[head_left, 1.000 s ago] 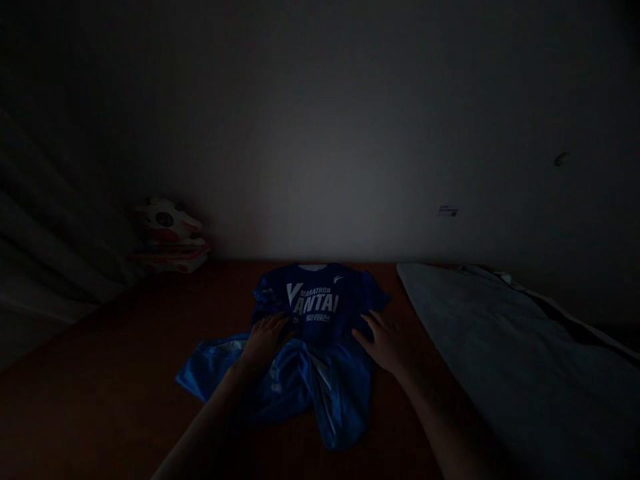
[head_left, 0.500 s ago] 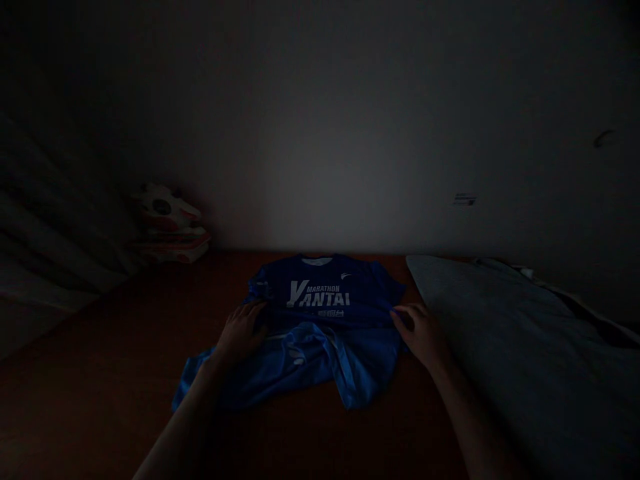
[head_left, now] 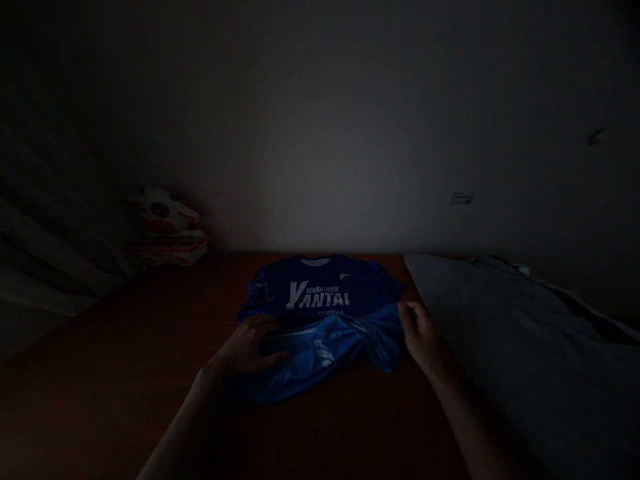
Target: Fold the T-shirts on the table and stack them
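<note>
A dark blue T-shirt [head_left: 320, 287] with white "MARATHON YANTAI" lettering lies face up on the red-brown surface, its neck toward the wall. Across its lower part is bunched, shiny lighter blue cloth [head_left: 305, 357] with a white mark; whether it belongs to the shirt or is a separate garment I cannot tell. My left hand [head_left: 255, 343] rests on the cloth's left side, thumb spread away from the fingers. At the right, my right hand [head_left: 421, 337] pinches a raised corner of the lighter cloth between thumb and fingers.
The red-brown surface [head_left: 125, 347] runs back to a grey wall [head_left: 320, 167]. A grey-blue cloth [head_left: 510, 347] covers its right side. At the back left sits a white and red object [head_left: 167, 223], near a pale curtain [head_left: 45, 260]. The scene is very dark.
My right hand has closed on the lighter cloth, whose right part is now drawn up and rightward. My left hand has shifted slightly toward me and rightward, its thumb spread.
</note>
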`<state>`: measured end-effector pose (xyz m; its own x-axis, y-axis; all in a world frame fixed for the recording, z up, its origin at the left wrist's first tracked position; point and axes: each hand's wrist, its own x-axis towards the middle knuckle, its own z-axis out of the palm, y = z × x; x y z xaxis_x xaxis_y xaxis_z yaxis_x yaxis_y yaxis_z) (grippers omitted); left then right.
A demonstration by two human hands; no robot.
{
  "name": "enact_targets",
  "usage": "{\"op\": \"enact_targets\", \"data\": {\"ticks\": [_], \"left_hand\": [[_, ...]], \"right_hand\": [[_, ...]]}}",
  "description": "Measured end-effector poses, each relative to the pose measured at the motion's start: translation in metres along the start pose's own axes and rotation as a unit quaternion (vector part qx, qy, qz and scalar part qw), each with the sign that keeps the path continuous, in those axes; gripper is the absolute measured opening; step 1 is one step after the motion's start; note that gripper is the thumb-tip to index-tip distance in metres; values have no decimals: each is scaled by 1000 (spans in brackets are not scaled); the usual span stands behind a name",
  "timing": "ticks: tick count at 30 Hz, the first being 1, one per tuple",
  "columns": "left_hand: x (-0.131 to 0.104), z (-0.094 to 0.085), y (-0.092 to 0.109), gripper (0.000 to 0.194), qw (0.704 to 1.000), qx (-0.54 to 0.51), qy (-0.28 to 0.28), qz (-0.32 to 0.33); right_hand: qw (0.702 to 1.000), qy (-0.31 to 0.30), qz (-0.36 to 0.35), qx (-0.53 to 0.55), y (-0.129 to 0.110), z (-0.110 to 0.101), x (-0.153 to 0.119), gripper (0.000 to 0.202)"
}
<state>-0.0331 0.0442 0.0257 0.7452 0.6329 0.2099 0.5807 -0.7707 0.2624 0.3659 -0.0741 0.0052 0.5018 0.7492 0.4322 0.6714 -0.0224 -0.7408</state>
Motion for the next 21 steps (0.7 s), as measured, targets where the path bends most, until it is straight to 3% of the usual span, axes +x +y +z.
{"op": "enact_targets", "data": {"ticks": [2,4,8,12,15,18,21], "left_hand": [[-1,3,-4,52,1000,0,-2,-4],[0,7,-7,47,1000,-3,11,-9],[4,14,-8,34,999,2,51,-7],[3,12,-3,32,996,15,90,-5],[-11,7,3,46,997,24,64,-27],[-34,2,7,61,999,33,24,-28],[-55,-3,11,39,999,23,18,-28]], "right_hand": [[1000,12,18,-6,4,-1,1,52],[999,-22,16,-21,6,-2,-1,52],[991,-108,-43,-70,1,-2,-4,46],[983,-126,-106,-79,-5,-2,-8,43],[977,-129,-156,-70,-2,-8,-16,43],[970,-143,-180,-79,7,-16,-29,58],[969,-141,-175,-101,19,-24,-41,48]]}}
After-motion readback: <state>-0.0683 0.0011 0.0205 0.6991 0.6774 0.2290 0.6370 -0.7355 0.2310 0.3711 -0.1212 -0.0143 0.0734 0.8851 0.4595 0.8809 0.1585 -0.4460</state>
